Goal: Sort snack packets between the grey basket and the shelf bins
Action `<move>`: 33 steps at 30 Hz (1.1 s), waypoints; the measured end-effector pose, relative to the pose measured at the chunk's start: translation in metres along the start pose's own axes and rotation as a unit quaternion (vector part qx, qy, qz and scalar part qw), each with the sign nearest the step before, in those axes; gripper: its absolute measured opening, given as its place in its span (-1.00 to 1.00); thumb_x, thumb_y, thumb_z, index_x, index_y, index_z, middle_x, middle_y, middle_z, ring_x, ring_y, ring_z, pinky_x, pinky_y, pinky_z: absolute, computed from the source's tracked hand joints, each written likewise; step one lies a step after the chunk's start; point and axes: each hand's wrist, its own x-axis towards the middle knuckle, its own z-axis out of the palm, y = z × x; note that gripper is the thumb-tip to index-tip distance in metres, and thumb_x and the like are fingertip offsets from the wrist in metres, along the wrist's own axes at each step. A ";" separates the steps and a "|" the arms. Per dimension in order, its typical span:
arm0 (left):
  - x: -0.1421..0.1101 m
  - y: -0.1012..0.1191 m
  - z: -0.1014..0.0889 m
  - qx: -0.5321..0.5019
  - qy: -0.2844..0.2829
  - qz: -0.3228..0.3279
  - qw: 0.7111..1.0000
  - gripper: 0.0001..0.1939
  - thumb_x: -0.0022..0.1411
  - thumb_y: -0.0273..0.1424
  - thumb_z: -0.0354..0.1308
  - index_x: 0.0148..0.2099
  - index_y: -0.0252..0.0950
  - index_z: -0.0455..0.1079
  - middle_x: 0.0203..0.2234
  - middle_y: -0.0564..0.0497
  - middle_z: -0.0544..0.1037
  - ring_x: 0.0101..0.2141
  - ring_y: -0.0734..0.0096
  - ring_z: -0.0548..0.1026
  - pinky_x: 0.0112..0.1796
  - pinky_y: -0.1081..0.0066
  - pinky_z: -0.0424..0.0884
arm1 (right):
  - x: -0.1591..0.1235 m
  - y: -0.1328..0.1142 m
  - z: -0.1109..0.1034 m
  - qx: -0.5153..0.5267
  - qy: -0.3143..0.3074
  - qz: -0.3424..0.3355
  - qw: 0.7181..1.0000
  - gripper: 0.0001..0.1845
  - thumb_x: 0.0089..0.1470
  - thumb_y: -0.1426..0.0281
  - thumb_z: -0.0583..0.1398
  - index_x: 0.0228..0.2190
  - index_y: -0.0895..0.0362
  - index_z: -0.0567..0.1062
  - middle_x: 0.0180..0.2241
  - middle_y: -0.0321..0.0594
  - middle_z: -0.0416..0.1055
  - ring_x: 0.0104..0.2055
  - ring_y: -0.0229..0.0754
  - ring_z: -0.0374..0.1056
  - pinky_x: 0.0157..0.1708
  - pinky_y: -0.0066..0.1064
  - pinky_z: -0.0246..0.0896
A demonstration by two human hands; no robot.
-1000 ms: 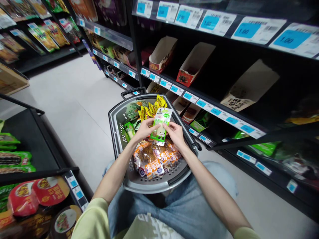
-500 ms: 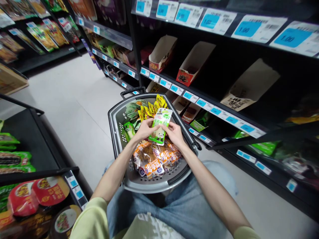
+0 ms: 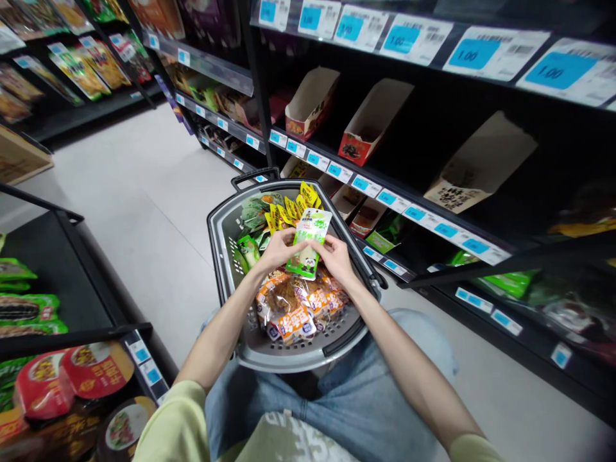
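Note:
A white-and-green snack packet (image 3: pixel 308 260) with a panda print is held over the shopping basket between both hands. My left hand (image 3: pixel 280 249) grips its left edge, thumb across the front. On the opposite edge, my right hand (image 3: pixel 335 255) pinches it the same way. The grey basket (image 3: pixel 224 256) has black handles and stands before my knees. Inside it, yellow packets (image 3: pixel 293 208) lie beyond my hands, with dark green packets (image 3: pixel 257 213) to their left. Clear bags with orange labels (image 3: pixel 296 311) fill the near part.
On the right, a black shelf rack (image 3: pixel 418 218) carries price labels and open cardboard boxes (image 3: pixel 373 122). To the left stands a low display (image 3: pixel 72 269) with red-lidded tubs (image 3: pixel 96 369). Pale floor (image 3: pixel 158 186) runs between them.
The view has shifted very slightly. Both hands keep the same hold on the packet, and nothing in the basket has visibly moved.

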 end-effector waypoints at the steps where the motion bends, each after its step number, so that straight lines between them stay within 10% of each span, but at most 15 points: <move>1: 0.000 0.000 0.000 -0.001 0.001 -0.001 1.000 -0.55 -0.01 -0.22 0.39 -0.13 -0.41 0.49 -0.22 -0.14 0.63 -0.28 0.31 0.56 -0.21 0.34 0.45 | 0.000 0.001 0.000 0.000 -0.002 -0.002 1.000 -0.47 -0.11 0.01 0.33 -0.21 0.15 0.57 -0.28 -0.16 0.59 -0.31 -0.04 0.49 -0.37 -0.30 0.40; 33: -0.001 0.000 -0.001 -0.058 -0.031 -0.010 0.998 -0.58 0.00 -0.24 0.40 -0.12 -0.37 0.52 -0.22 -0.12 0.63 -0.28 0.33 0.55 -0.18 0.31 0.45 | 0.005 0.001 -0.003 -0.054 0.000 -0.048 0.997 -0.54 -0.03 0.09 0.31 -0.21 0.18 0.58 -0.21 -0.12 0.59 -0.26 -0.05 0.47 -0.21 -0.26 0.39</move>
